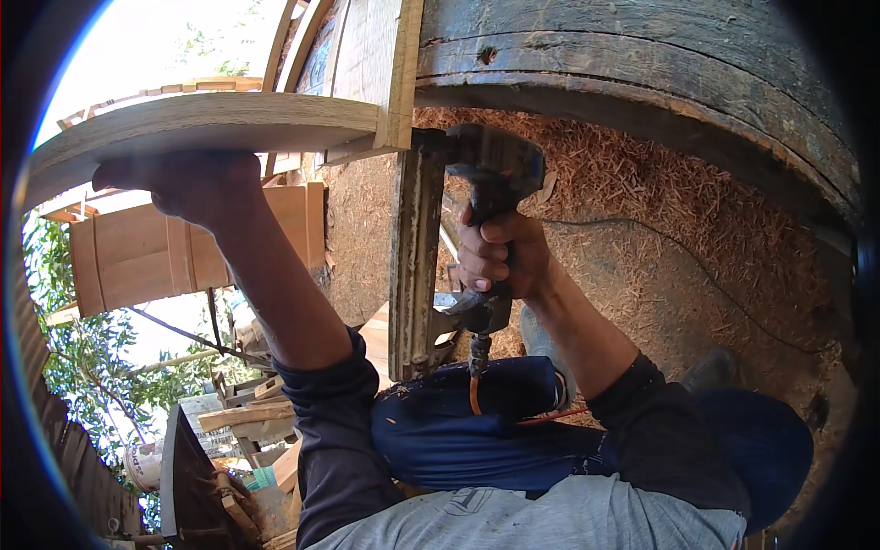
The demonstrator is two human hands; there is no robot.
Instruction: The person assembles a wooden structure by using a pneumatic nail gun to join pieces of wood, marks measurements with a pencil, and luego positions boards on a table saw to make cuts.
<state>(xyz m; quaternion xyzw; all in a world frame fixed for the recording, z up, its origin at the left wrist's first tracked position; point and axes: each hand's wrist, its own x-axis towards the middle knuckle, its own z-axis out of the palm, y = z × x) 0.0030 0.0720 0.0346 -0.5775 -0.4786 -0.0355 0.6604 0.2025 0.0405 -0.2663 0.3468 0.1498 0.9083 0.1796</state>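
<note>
My right hand is wrapped around the handle of a black pneumatic nail gun. The gun's long, worn magazine lies left of the handle, and its nose meets the edge of an upright wooden piece. An orange air hose runs from a metal fitting at the handle's base. At the left, a pale wooden board butts against that upright piece. My left hand grips the board from its near side, the fingers partly hidden in shadow.
A weathered workbench with a dark edge spans the upper right. Wood shavings cover the floor, crossed by a dark cable. Wooden panels stand at the left, above stacked offcuts. My blue-trousered leg is below the gun.
</note>
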